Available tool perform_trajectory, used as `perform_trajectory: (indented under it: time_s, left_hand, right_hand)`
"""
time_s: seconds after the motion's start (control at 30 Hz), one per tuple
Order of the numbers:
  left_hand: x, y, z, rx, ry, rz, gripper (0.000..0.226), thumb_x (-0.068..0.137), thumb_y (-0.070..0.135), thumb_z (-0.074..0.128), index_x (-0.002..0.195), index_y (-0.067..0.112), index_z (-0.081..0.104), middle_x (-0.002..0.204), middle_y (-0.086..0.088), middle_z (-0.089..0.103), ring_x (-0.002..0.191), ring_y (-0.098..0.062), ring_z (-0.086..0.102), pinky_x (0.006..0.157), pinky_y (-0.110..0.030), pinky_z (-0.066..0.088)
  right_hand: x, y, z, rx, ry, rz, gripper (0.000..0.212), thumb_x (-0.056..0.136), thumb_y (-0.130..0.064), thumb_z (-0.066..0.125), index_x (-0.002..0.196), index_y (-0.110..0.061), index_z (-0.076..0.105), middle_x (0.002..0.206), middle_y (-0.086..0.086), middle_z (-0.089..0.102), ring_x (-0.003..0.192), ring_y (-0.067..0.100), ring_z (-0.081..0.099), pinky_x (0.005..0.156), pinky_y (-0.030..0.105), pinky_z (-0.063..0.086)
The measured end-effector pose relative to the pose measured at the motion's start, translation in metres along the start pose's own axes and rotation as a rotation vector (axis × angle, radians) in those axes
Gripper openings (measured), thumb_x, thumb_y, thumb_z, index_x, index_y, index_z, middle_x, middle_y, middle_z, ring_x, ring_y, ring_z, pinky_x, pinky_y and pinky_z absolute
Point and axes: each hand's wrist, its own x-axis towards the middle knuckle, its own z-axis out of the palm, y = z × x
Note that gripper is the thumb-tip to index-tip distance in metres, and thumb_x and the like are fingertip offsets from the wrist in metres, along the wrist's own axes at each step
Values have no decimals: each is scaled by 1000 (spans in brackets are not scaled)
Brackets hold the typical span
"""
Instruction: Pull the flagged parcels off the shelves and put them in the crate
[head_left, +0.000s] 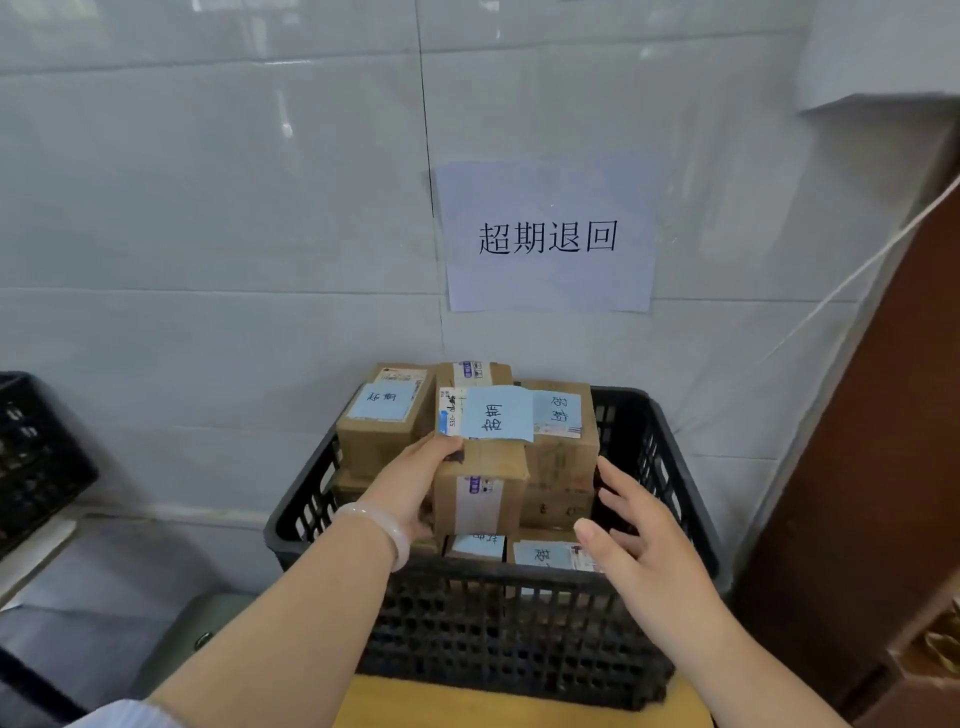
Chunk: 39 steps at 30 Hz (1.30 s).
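A black plastic crate (498, 623) stands against the tiled wall, filled with several cardboard parcels that carry blue handwritten notes. My left hand (415, 483), with a pale bangle on the wrist, grips the left side of a small brown parcel (480, 493) topped by a blue note; the parcel sits high on the pile in the crate. My right hand (639, 540) hovers with fingers spread just right of that parcel, over the crate's right half, touching nothing. Two more flagged parcels (384, 415) (561, 431) flank it at the back, and others lie lower down at the front.
A paper sign (548, 236) with printed characters is stuck on the wall above the crate. Another black crate (36, 457) sits at the left edge. A brown wooden panel (872, 467) rises on the right. The crate rests on a yellow surface (467, 706).
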Motion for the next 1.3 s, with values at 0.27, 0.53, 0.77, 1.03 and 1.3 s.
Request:
perform_trajectory:
  time_s: [0.27, 0.53, 0.77, 1.03, 1.3]
  left_hand:
    - [29, 0, -25, 41, -100, -137, 21, 87, 31, 70, 105, 26, 60, 107, -11, 71, 100, -30, 66, 88, -51, 53]
    - [41, 17, -45, 75, -219, -100, 28, 86, 27, 70, 113, 26, 63, 100, -7, 76, 104, -29, 67, 91, -57, 51]
    - [53, 52, -58, 235, -412, -55, 79, 50, 34, 86, 124, 21, 60, 112, -9, 73, 105, -28, 67, 83, -56, 55]
    - [58, 64, -39, 508, -671, -184, 76, 47, 35, 80, 120, 18, 65, 117, -10, 70, 100, -27, 64, 85, -42, 53]
    - [60, 56, -5, 469, -582, -105, 54, 66, 43, 77, 118, 32, 69, 117, -5, 72, 107, -25, 63, 91, -42, 49]
  right_hand:
    - [29, 2, 20, -34, 56, 6, 65, 87, -51, 59, 144, -51, 29, 148, -25, 35, 129, -13, 36, 98, 17, 36]
    - [38, -1, 22, -57, 110, 8, 61, 90, -46, 59, 144, -51, 30, 147, -27, 36, 131, -9, 37, 106, 28, 38]
    - [45, -15, 16, -27, 161, 7, 60, 88, -40, 65, 124, -68, 26, 143, -26, 37, 125, -12, 38, 98, 20, 35]
    - [69, -31, -6, -50, -93, 3, 112, 60, -39, 89, 137, -70, 14, 134, -48, 31, 134, -9, 32, 110, 31, 35]
    - [65, -23, -19, -130, -36, 29, 71, 66, -29, 86, 118, -64, 54, 141, -26, 39, 134, 0, 34, 110, 42, 39]
